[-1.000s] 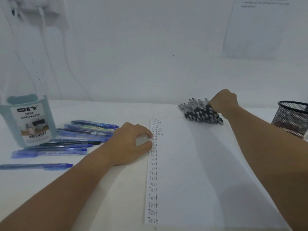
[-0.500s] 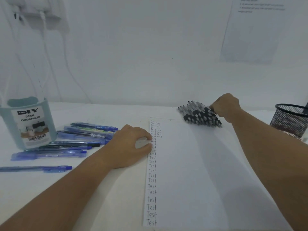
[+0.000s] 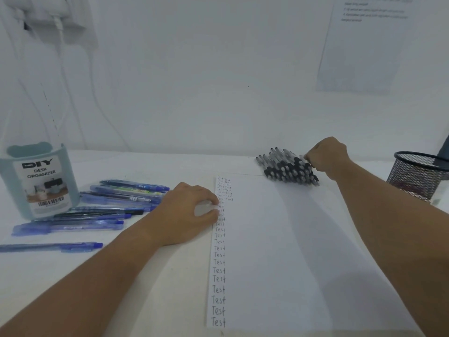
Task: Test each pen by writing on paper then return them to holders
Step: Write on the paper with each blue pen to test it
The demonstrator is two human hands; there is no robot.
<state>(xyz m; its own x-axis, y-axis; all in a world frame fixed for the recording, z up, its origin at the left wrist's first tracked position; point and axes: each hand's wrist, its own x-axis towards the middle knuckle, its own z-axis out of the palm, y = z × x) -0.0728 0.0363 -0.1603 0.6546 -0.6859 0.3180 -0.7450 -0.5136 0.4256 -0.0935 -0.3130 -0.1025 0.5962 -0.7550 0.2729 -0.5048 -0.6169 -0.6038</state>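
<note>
Black-capped pens (image 3: 288, 170) are lying stacked at the far right of the paper (image 3: 279, 251), whose left edge is carrying a column of "Test". White table (image 3: 170, 276), white wall. Right hand (image 3: 326, 154) is curling onto the stack's right end; left hand (image 3: 188, 212), fingers curled, is pressing the paper's left edge.

Pens, paper and two holders on the white desk

We are seeing the paper (image 3: 303, 251) lying flat with "Test" columns at its left edge, black pens (image 3: 288, 169) piled beyond its far edge, blue pens (image 3: 102, 205) lying left beside the blue organizer (image 3: 38, 181), and the mesh holder (image 3: 418, 176) standing right.
</note>
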